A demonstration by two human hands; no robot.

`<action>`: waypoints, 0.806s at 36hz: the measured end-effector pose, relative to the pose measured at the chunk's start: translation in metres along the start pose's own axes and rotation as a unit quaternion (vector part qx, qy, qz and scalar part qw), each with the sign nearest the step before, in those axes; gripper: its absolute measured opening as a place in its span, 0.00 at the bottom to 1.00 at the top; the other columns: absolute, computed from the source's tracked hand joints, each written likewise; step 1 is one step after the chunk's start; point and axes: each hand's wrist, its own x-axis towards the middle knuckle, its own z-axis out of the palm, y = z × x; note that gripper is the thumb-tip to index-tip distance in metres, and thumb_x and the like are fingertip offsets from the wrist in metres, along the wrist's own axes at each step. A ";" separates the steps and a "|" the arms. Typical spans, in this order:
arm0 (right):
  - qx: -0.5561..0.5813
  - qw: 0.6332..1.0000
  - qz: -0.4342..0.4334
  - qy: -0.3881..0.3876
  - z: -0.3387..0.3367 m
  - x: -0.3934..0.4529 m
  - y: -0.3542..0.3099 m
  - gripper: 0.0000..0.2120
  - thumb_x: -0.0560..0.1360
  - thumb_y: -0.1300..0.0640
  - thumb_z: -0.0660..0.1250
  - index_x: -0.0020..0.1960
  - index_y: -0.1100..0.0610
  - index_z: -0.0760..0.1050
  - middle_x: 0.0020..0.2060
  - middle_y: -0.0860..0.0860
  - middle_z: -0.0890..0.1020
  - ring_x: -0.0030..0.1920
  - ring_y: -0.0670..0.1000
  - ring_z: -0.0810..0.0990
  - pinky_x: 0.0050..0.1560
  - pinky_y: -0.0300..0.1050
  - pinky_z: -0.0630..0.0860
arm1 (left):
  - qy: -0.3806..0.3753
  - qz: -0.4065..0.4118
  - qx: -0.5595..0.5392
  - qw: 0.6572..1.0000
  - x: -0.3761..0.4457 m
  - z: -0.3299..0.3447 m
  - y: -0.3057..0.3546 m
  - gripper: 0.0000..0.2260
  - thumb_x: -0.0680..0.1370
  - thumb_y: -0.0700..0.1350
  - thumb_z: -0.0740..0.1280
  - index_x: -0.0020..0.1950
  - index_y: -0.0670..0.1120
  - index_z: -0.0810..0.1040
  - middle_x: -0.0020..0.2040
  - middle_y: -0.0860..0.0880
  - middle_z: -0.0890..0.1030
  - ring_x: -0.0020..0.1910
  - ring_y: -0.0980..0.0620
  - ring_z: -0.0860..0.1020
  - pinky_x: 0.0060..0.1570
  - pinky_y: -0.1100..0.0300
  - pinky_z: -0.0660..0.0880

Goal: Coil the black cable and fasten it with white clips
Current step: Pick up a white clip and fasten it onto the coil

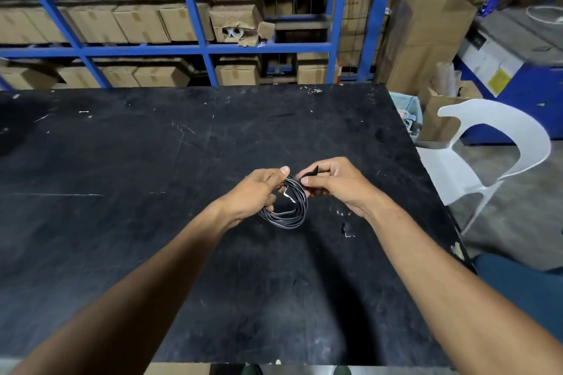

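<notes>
The black cable (289, 210) is wound into a small round coil of several loops, held just above the black table (152, 161). My left hand (259, 189) pinches the coil at its top left, thumb on the strands. My right hand (335, 183) grips the cable's loose black end (310, 174) at the coil's upper right. A small white mark (288, 194) shows inside the coil; I cannot tell whether it is a clip. A small dark piece with a white edge (348, 230) lies on the table to the right of the coil.
Blue shelving (195, 49) stacked with cardboard boxes stands behind the table's far edge. A white plastic chair (487, 155) sits off the table's right side. Tall cardboard boxes (426, 39) and a blue machine (518, 70) stand at the back right.
</notes>
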 end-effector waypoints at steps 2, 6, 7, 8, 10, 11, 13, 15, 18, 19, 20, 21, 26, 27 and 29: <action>-0.022 1.000 -0.001 -0.009 -0.002 0.000 0.000 0.08 0.79 0.65 0.71 0.51 0.57 0.88 0.39 0.54 0.90 0.39 0.45 0.85 0.41 0.35 0.77 | 0.004 -0.001 0.014 1.000 0.002 0.000 -0.001 0.18 0.83 0.61 0.59 0.45 0.49 0.79 0.43 0.45 0.71 0.28 0.54 0.60 0.32 0.61 0.72; -0.056 0.998 -0.003 -0.015 -0.002 0.000 -0.002 0.10 0.81 0.63 0.70 0.50 0.52 0.88 0.38 0.51 0.89 0.40 0.43 0.85 0.44 0.35 0.77 | 0.008 -0.012 0.024 1.000 0.004 0.000 -0.005 0.18 0.83 0.61 0.59 0.43 0.53 0.81 0.38 0.48 0.69 0.29 0.53 0.60 0.34 0.59 0.73; -0.062 0.998 -0.004 -0.016 -0.002 0.000 -0.002 0.09 0.81 0.62 0.70 0.50 0.52 0.88 0.38 0.51 0.89 0.40 0.42 0.85 0.44 0.35 0.77 | 0.008 -0.013 0.025 1.000 0.004 0.000 -0.005 0.18 0.84 0.60 0.59 0.44 0.53 0.82 0.36 0.50 0.68 0.29 0.53 0.60 0.34 0.59 0.73; -0.067 0.998 -0.005 -0.015 -0.002 0.000 -0.002 0.08 0.81 0.61 0.70 0.51 0.52 0.88 0.38 0.51 0.89 0.41 0.42 0.86 0.45 0.35 0.77 | 0.007 -0.014 0.027 0.999 0.005 0.000 -0.006 0.19 0.85 0.60 0.58 0.46 0.52 0.83 0.35 0.52 0.68 0.29 0.53 0.60 0.34 0.59 0.73; -0.073 0.997 -0.006 -0.014 -0.003 0.001 -0.002 0.07 0.81 0.60 0.70 0.53 0.54 0.88 0.40 0.52 0.90 0.42 0.43 0.86 0.46 0.36 0.77 | 0.009 -0.015 0.036 0.999 0.006 0.000 -0.007 0.21 0.85 0.58 0.58 0.49 0.46 0.83 0.34 0.52 0.68 0.29 0.53 0.60 0.34 0.59 0.73; -0.075 0.997 -0.007 -0.013 -0.003 0.001 -0.001 0.07 0.81 0.60 0.70 0.53 0.55 0.87 0.40 0.51 0.90 0.42 0.43 0.86 0.46 0.36 0.77 | 0.011 -0.016 0.041 0.999 0.006 0.000 -0.008 0.22 0.86 0.58 0.58 0.50 0.44 0.82 0.34 0.53 0.68 0.29 0.53 0.60 0.35 0.58 0.73; -0.074 0.997 -0.012 -0.010 -0.002 0.001 0.000 0.07 0.82 0.60 0.70 0.54 0.56 0.87 0.38 0.49 0.89 0.41 0.44 0.86 0.44 0.33 0.77 | 0.020 -0.016 0.052 0.998 0.006 0.001 -0.008 0.21 0.85 0.59 0.58 0.47 0.45 0.81 0.30 0.57 0.67 0.29 0.53 0.60 0.35 0.56 0.73; -0.074 0.997 -0.021 0.000 -0.001 0.000 0.000 0.06 0.82 0.61 0.69 0.53 0.59 0.86 0.38 0.49 0.89 0.41 0.44 0.87 0.43 0.32 0.78 | 0.036 -0.020 0.068 0.997 0.007 0.002 -0.007 0.22 0.82 0.61 0.59 0.44 0.45 0.78 0.28 0.55 0.65 0.28 0.53 0.60 0.36 0.54 0.73; -0.087 0.995 -0.032 0.026 0.002 -0.001 0.000 0.08 0.83 0.62 0.67 0.55 0.61 0.85 0.42 0.54 0.90 0.42 0.47 0.89 0.45 0.32 0.80 | 0.065 -0.019 0.093 0.993 0.009 0.002 -0.009 0.23 0.81 0.63 0.59 0.41 0.44 0.73 0.32 0.44 0.63 0.29 0.52 0.61 0.37 0.53 0.74; -0.103 0.993 -0.039 0.037 0.003 -0.002 0.000 0.09 0.84 0.62 0.66 0.55 0.60 0.85 0.43 0.55 0.90 0.43 0.48 0.90 0.46 0.33 0.80 | 0.072 -0.017 0.098 0.992 0.010 0.002 -0.011 0.22 0.81 0.62 0.59 0.39 0.46 0.72 0.33 0.43 0.63 0.29 0.52 0.62 0.37 0.52 0.74; -0.129 0.989 -0.050 0.051 0.004 -0.003 0.000 0.09 0.83 0.61 0.66 0.55 0.59 0.86 0.43 0.54 0.90 0.44 0.48 0.90 0.47 0.33 0.80 | 0.081 -0.019 0.101 0.991 0.010 0.001 -0.012 0.21 0.83 0.61 0.59 0.38 0.48 0.70 0.32 0.44 0.64 0.28 0.53 0.63 0.37 0.52 0.74; -0.161 0.982 -0.067 0.069 0.005 -0.004 0.000 0.09 0.83 0.60 0.67 0.53 0.57 0.87 0.43 0.51 0.90 0.44 0.46 0.90 0.48 0.34 0.81 | 0.090 -0.023 0.103 0.990 0.011 0.001 -0.014 0.21 0.84 0.60 0.59 0.37 0.48 0.69 0.29 0.48 0.65 0.27 0.55 0.64 0.37 0.52 0.74; -0.245 0.949 -0.115 0.164 0.017 -0.010 0.001 0.02 0.76 0.54 0.77 0.44 0.51 0.88 0.36 0.46 0.89 0.39 0.48 0.87 0.49 0.48 0.83 | 0.131 -0.037 0.110 0.985 0.015 0.003 -0.021 0.24 0.85 0.57 0.59 0.30 0.55 0.74 0.21 0.61 0.70 0.23 0.61 0.70 0.35 0.57 0.75; -0.250 0.945 -0.118 0.173 0.020 -0.011 0.001 0.02 0.75 0.53 0.78 0.44 0.50 0.87 0.36 0.47 0.88 0.39 0.49 0.87 0.47 0.50 0.83 | 0.139 -0.038 0.107 0.984 0.016 0.004 -0.020 0.24 0.85 0.57 0.59 0.29 0.56 0.74 0.21 0.62 0.70 0.23 0.61 0.70 0.35 0.58 0.75; -0.253 0.941 -0.135 0.178 0.028 -0.013 0.003 0.02 0.74 0.53 0.78 0.43 0.50 0.87 0.37 0.47 0.88 0.38 0.49 0.85 0.45 0.51 0.82 | 0.155 -0.041 0.099 0.982 0.017 0.006 -0.019 0.23 0.85 0.57 0.59 0.31 0.53 0.72 0.21 0.61 0.69 0.23 0.61 0.68 0.35 0.58 0.75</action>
